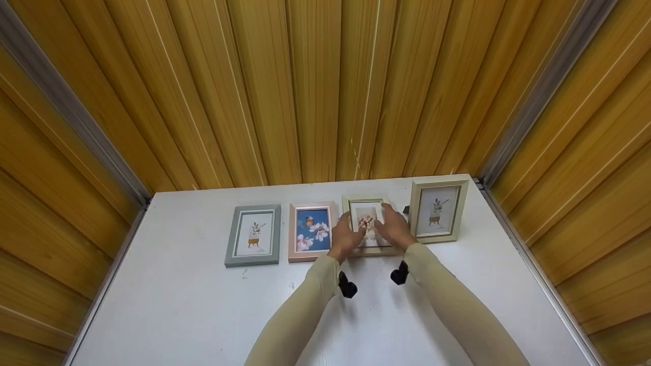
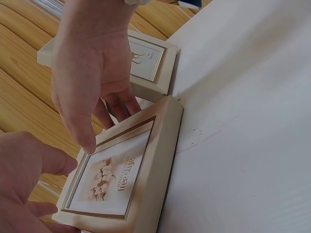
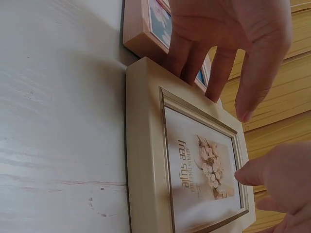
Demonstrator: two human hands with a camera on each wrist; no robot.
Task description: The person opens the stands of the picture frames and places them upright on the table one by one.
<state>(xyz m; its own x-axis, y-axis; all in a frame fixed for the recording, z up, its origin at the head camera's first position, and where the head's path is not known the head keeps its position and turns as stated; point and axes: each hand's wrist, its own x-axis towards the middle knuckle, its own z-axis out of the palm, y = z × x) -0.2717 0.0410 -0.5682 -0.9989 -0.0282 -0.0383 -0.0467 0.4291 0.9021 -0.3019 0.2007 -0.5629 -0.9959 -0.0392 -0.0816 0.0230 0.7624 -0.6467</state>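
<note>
In the head view, a cream picture frame point(image 1: 374, 251) with a flower picture sits on the white table, between both hands. My left hand point(image 1: 347, 236) holds its left side, thumb over the front. On the opposite side my right hand point(image 1: 395, 227) holds the frame likewise. The right wrist view shows the left fingers along the outer edge of the cream frame point(image 3: 141, 145), close to a pink frame point(image 3: 137, 29). "Free style" is printed beside the flowers. In the left wrist view, the right hand point(image 2: 92, 73) has its thumb at the inner border and its fingers partly hidden behind the side.
A grey-green frame point(image 1: 278, 234) with a plant picture and the pink frame with blossoms stand to the left on the white table point(image 1: 188, 305). At the right stands a larger cream frame point(image 1: 414, 208). Wood-patterned panels point(image 1: 315, 101) enclose the back and sides.
</note>
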